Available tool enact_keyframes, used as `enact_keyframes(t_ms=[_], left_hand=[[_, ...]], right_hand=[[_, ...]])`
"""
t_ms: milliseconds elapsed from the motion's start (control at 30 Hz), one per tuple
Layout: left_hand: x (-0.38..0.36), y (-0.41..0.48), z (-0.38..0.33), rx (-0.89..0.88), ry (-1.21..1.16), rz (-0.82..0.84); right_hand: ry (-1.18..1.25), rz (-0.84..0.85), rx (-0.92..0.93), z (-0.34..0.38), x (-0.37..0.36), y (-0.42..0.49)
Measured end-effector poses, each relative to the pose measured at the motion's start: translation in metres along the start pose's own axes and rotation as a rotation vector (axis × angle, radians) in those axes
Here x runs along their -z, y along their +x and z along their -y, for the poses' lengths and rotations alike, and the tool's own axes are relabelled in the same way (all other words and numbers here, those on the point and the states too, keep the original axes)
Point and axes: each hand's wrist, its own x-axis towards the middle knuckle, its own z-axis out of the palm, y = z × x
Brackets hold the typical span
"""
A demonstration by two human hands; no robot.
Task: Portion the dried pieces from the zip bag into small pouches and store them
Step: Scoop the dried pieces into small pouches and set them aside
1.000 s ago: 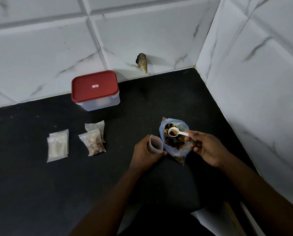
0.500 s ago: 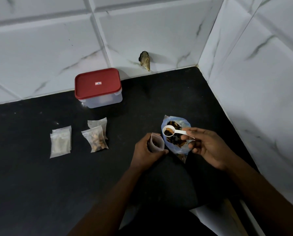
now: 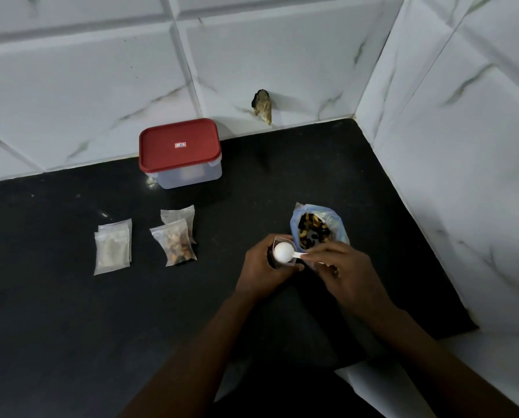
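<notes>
- I take the zip bag [image 3: 332, 220] as my landmark: it stands open on the black counter [image 3: 71, 327], mouth up, with the dark and tan dried pieces [image 3: 312, 232] showing inside.
- Just beside the zip bag, on its left, my left hand [image 3: 262, 268] is wrapped round a small clear pouch [image 3: 284, 238], holding it upright with its mouth open.
- Right in front of the zip bag, my right hand [image 3: 341, 274] pinches the handle of a white scoop [image 3: 283, 252] between thumb and fingertips.
- The scoop is turned over, the rounded back of its bowl facing up, directly over the pouch mouth; I cannot tell what has dropped inside.
- Well to the left of the zip bag lie two pouches with tan pieces [image 3: 175, 244], overlapping, and farther left two pale pouches [image 3: 112, 248], also overlapping.
- Behind and left of the zip bag, against the tiled wall, sits a clear container with a red lid [image 3: 180, 146], closed.
</notes>
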Motion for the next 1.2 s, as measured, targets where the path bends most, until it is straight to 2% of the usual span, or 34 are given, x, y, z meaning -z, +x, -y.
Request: enact_keyframes(t_ms=[100,167,300,367,533,633,733,833,933,1100,1200], left_hand=[[-0.001,0.0,0.001,0.004,0.006,0.0],[-0.001,0.002,0.001,-0.002,0.033,0.013],[0.0,0.003,0.001,0.001,0.093,0.051],[0.0,0.003,0.0,-0.005,0.1,0.056],[0.001,0.004,-0.001,0.014,0.108,0.081],[0.0,0.004,0.0,0.028,0.104,0.074],[0.0,0.003,-0.001,0.056,0.105,0.077],[0.0,0.002,-0.001,0.08,0.124,0.074],[-0.002,0.001,0.001,0.099,0.137,0.066],[-0.002,0.0,0.002,0.099,0.148,0.062],[-0.002,0.001,0.003,0.088,0.154,0.062]], right_hand=[[-0.015,-0.075,0.022,0.0,0.0,-0.004],[0.074,-0.112,-0.043,0.003,0.002,-0.004],[0.516,-0.065,-0.542,0.005,0.006,-0.001],[0.769,-0.08,-0.725,0.005,0.009,0.002],[0.992,-0.105,-0.857,-0.01,0.02,0.01],[0.872,-0.177,-0.858,-0.024,0.023,0.016],[0.596,-0.175,-0.725,-0.042,0.024,0.023],[0.292,-0.098,-0.495,-0.053,0.022,0.031],[0.111,-0.028,-0.3,-0.056,0.017,0.04],[-0.161,0.218,-0.139,-0.059,0.011,0.045],[-0.193,0.305,-0.11,-0.062,0.021,0.042]])
